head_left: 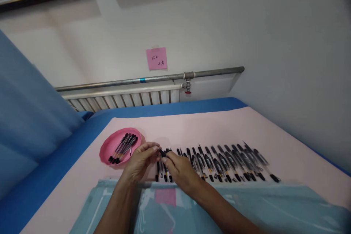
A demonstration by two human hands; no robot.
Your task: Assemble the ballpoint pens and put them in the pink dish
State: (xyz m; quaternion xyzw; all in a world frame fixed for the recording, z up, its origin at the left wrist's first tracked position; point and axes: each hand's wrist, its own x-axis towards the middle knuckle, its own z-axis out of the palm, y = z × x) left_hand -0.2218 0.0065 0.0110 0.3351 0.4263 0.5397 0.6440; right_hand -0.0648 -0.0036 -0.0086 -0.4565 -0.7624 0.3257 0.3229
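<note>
Smooth, white-patterned teal sheet (276, 204) lies this side of the left hand (143, 156) and right hand (181, 170), both pinching a slim black piece (162, 153). Slender pens (208, 161) line up rightward; leftward, a scalloped pink bowl (105, 148) holds more.
</note>
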